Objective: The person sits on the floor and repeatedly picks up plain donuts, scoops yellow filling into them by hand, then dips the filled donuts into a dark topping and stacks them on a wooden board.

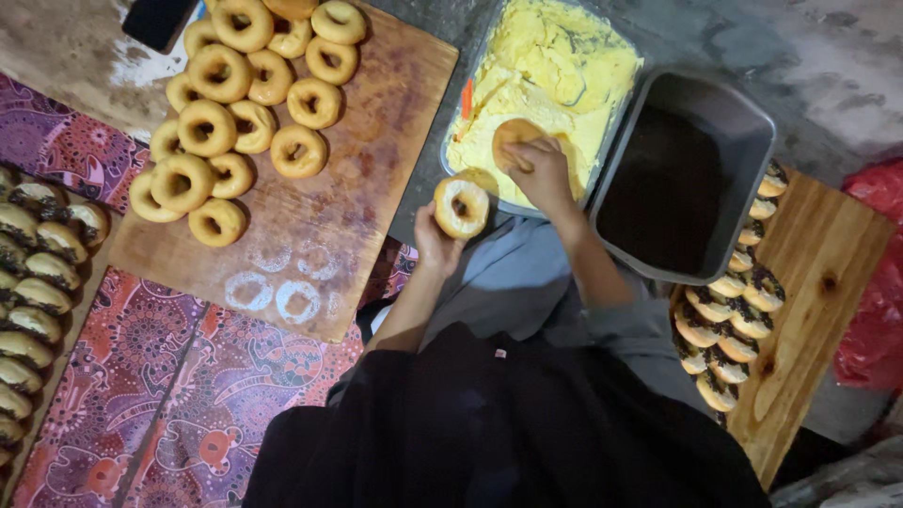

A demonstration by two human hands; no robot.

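Observation:
My left hand [435,246] holds up a plain ring doughnut [461,207], its cut or pale face toward me. My right hand [543,174] presses another doughnut piece [515,136] into yellow cream in a metal tray [616,118]. Right of it stands a grey tub [752,141] filled with dark chocolate sprinkles. A pile of plain ring doughnuts [240,103] lies on a wooden board [376,141] to my left.
Filled doughnuts edged with sprinkles sit in rows on a wooden board [818,282] at the right and along the far left [33,282]. A patterned cloth [160,395] covers the floor. A dark phone [155,19] lies at the top left, and a red bag [875,310] at the right.

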